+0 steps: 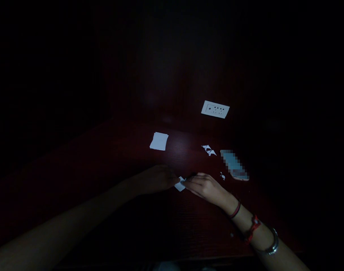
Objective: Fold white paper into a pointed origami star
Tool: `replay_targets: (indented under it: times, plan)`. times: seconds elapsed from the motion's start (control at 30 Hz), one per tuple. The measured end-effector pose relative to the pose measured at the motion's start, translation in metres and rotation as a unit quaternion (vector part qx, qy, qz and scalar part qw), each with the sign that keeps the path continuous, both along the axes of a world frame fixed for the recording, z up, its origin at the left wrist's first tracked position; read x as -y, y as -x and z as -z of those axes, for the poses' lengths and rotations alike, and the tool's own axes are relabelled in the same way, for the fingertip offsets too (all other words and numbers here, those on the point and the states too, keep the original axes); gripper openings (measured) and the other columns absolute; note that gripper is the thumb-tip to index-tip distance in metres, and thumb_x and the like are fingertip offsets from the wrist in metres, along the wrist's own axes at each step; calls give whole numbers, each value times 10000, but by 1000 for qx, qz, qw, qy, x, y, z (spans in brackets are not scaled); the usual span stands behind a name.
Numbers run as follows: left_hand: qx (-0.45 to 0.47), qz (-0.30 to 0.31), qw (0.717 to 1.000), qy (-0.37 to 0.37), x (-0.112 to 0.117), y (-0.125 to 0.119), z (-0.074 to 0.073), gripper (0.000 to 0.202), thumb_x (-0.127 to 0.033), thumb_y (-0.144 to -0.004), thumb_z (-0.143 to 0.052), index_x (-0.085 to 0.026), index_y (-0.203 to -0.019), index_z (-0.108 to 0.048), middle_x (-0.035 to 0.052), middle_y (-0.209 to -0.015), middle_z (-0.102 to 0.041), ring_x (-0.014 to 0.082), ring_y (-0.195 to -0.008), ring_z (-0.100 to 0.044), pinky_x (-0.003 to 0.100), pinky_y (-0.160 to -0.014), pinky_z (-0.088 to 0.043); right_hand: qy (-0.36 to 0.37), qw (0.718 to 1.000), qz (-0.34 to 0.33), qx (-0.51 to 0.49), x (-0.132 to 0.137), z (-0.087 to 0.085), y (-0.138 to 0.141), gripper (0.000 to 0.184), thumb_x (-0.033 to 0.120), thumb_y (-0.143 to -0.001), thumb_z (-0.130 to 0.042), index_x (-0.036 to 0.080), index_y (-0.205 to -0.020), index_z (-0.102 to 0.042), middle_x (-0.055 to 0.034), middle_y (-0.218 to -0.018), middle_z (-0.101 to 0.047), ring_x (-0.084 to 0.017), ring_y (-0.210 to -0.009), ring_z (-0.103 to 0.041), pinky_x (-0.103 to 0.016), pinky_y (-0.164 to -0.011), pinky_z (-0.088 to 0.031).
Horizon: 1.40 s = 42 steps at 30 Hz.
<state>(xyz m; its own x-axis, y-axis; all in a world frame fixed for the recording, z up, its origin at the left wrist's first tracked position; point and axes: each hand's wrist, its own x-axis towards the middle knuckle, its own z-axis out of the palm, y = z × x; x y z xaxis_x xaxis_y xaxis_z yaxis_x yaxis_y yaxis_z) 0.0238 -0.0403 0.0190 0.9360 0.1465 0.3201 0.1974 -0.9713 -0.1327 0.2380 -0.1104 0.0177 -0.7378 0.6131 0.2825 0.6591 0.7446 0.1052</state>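
Observation:
A small piece of white paper lies between my hands near the middle of the dark red table. My left hand, in shadow, has its fingertips closed on the paper's left edge. From the right, my right hand pinches the opposite edge, its fingers held together. The fingertips hide parts of the paper, and its folds are hard to make out. Farther back sits a stack of square white paper sheets. Folded white paper pieces lie beyond my right hand, with tiny white scraps closer to it.
A phone with a blurred-out screen rests on the table at the right. Behind the table a white socket plate is fixed to the dark wall. Bracelets circle my right forearm. The surroundings are very dark.

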Motion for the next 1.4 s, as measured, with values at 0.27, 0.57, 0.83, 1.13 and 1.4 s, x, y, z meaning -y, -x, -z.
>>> replay_targets:
  times: [0.27, 0.57, 0.83, 1.13, 1.4]
  plan:
    - [-12, 0, 1000, -9, 3, -1, -3, 239, -302, -839, -410, -189, -1035, -486, 33, -840, -602, 163, -755, -545, 290, -686, -388, 61, 991, 30, -116, 0, -5, 4, 233, 251, -845, -390, 177, -1015, -530, -42, -874, -609, -115, -783, -553, -249, -738, -416]
    - [51, -75, 992, 91, 4, -3, 3, 220, -212, -839, -375, -192, -1010, -512, 29, -865, -602, 153, -747, -559, 283, -677, -415, 105, 970, 56, -211, 2, -8, 5, 250, 251, -826, -418, 185, -1042, -527, -48, -890, -583, -129, -791, -535, -249, -714, -435]
    - [185, -70, 906, 375, 14, -6, 0, 298, -190, -846, -375, -200, -1144, -374, -6, -854, -601, 77, -703, -570, 190, -643, -439, 244, 838, 136, -468, -7, 1, 10, 321, 270, -737, -530, 141, -1030, -502, 7, -639, -554, -92, -542, -514, -210, -517, -436]
    - [87, -156, 974, 138, 11, -7, 12, 253, -276, -833, -399, -208, -1062, -483, 24, -938, -576, 145, -784, -554, 265, -667, -428, 192, 911, 208, -300, -9, 10, 1, 232, 269, -727, -543, 169, -931, -590, 16, -621, -564, -86, -534, -493, -204, -553, -401]
    - [35, 1, 988, 152, 10, -3, 3, 208, -224, -821, -447, -209, -1012, -526, 3, -1012, -560, 126, -955, -488, 258, -846, -357, 174, 950, 145, -213, -6, 6, -2, 213, 239, -776, -497, 179, -950, -604, -8, -680, -539, -95, -591, -489, -200, -563, -386]
